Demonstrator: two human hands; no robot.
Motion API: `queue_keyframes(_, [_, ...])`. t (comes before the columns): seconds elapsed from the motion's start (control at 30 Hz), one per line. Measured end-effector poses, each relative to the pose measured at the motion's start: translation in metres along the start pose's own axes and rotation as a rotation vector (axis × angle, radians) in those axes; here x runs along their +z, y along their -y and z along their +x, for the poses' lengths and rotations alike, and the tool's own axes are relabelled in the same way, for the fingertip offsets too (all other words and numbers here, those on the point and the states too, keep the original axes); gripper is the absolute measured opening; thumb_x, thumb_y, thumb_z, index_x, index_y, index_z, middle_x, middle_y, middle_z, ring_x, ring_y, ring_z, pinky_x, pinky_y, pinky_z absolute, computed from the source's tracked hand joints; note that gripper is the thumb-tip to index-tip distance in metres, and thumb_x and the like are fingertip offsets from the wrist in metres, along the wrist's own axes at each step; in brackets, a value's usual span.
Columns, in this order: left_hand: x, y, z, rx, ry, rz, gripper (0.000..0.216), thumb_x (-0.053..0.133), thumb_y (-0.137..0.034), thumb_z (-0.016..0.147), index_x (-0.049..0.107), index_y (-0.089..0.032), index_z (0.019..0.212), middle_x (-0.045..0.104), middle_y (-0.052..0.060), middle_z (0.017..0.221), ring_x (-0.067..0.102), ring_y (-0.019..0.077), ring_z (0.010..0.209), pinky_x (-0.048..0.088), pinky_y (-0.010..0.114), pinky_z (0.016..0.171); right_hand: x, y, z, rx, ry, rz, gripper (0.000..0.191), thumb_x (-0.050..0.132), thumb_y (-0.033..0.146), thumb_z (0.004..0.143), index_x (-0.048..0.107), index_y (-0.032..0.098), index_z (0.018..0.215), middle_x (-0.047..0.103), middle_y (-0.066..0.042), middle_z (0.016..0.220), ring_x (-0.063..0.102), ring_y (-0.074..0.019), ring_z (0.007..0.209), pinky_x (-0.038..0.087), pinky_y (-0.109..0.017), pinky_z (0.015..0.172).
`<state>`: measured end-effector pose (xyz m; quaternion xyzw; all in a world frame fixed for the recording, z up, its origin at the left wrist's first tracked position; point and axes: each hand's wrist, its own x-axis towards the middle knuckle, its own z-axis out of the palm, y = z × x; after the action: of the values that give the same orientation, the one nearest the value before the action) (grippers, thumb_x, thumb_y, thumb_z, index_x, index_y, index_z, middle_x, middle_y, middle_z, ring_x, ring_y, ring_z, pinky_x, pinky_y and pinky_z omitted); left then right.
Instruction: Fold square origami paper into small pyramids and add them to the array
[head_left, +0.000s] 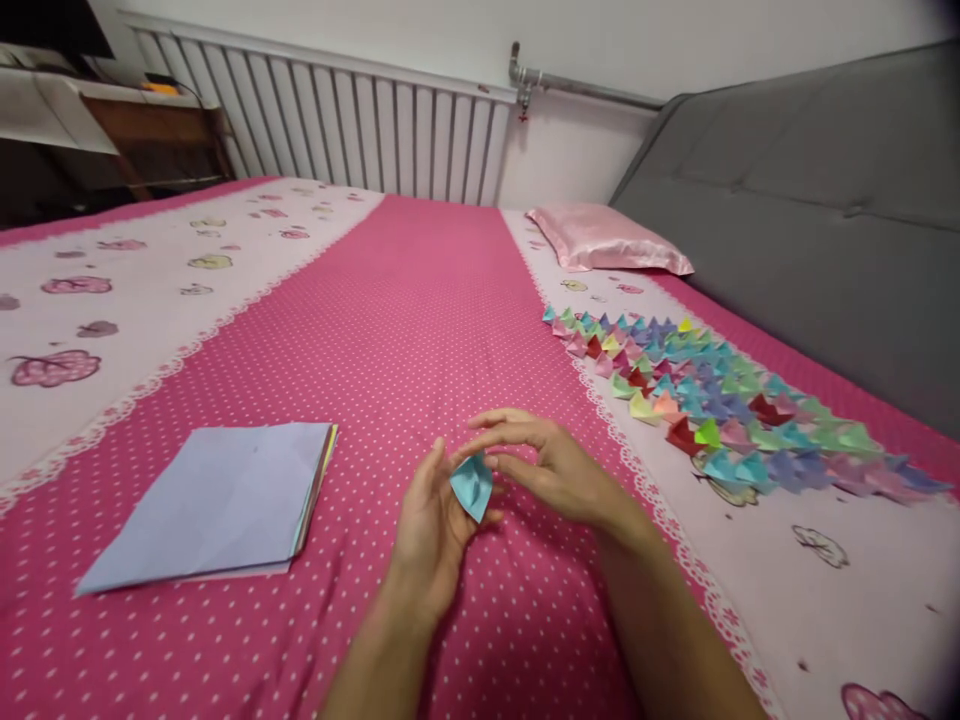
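A small light-blue folded paper boat [474,488] is between my two hands above the pink dotted bedspread. My left hand [431,540] cradles it from the left and below, thumb up, with fingertips showing past its right side. My right hand [555,470] comes in from the right, its thumb and index finger at the boat's upper edge. Some left fingers are hidden behind the paper. To the right, rows of folded paper boats [720,390] in many colours stand close together. On the left lies a stack of paper sheets [217,500], pale blue on top.
The bedspread [442,300] has a pink middle band with white patterned bands beside it. A pink pillow [607,238] lies at the far right, by a grey padded headboard [810,200]. A white radiator [337,120] and a desk [150,130] stand beyond the bed.
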<state>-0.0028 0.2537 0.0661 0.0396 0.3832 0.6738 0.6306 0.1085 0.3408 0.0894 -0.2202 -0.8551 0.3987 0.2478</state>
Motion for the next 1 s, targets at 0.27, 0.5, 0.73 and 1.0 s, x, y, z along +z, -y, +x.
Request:
queue_keyframes(0.27, [-0.007, -0.001, 0.002, 0.046, 0.026, 0.079, 0.034, 0.046, -0.042, 0.083, 0.059, -0.012, 0.090, 0.063, 0.007, 0.075, 0.057, 0.0126, 0.055, 0.036, 0.020, 0.040, 0.015, -0.001, 0.001, 0.132, -0.075, -0.143, 0.021, 0.053, 0.012, 0.080, 0.070, 0.021, 0.088, 0.070, -0.002, 0.083, 0.062, -0.0127, 0.074, 0.046, -0.024, 0.067])
queue_keyframes(0.5, [-0.006, 0.006, 0.005, 0.208, -0.071, -0.063, 0.020, 0.061, -0.030, 0.077, 0.060, -0.015, 0.090, 0.061, 0.003, 0.081, 0.057, 0.0104, 0.069, 0.046, 0.019, 0.058, 0.036, 0.009, 0.000, 0.214, -0.224, -0.351, 0.016, 0.057, 0.021, 0.078, 0.072, 0.022, 0.084, 0.069, -0.003, 0.073, 0.060, -0.0133, 0.061, 0.044, -0.024, 0.058])
queue_keyframes(0.73, [-0.009, 0.010, 0.011, 0.210, -0.105, -0.179, 0.008, 0.052, -0.009, 0.080, 0.059, -0.011, 0.077, 0.059, 0.003, 0.077, 0.057, 0.0088, 0.069, 0.050, 0.019, 0.065, 0.043, 0.013, -0.003, 0.217, -0.180, -0.447, 0.019, 0.056, 0.016, 0.078, 0.072, 0.023, 0.085, 0.070, -0.003, 0.082, 0.062, -0.0159, 0.072, 0.045, -0.027, 0.067])
queue_keyframes(1.0, [-0.007, 0.012, 0.008, 0.213, -0.088, -0.042, 0.007, 0.060, -0.014, 0.074, 0.060, -0.014, 0.082, 0.060, 0.001, 0.076, 0.056, 0.0094, 0.068, 0.045, 0.020, 0.062, 0.046, 0.014, -0.005, 0.263, -0.139, -0.614, 0.018, 0.055, 0.017, 0.080, 0.071, 0.024, 0.080, 0.066, -0.003, 0.082, 0.058, -0.0166, 0.072, 0.041, -0.028, 0.063])
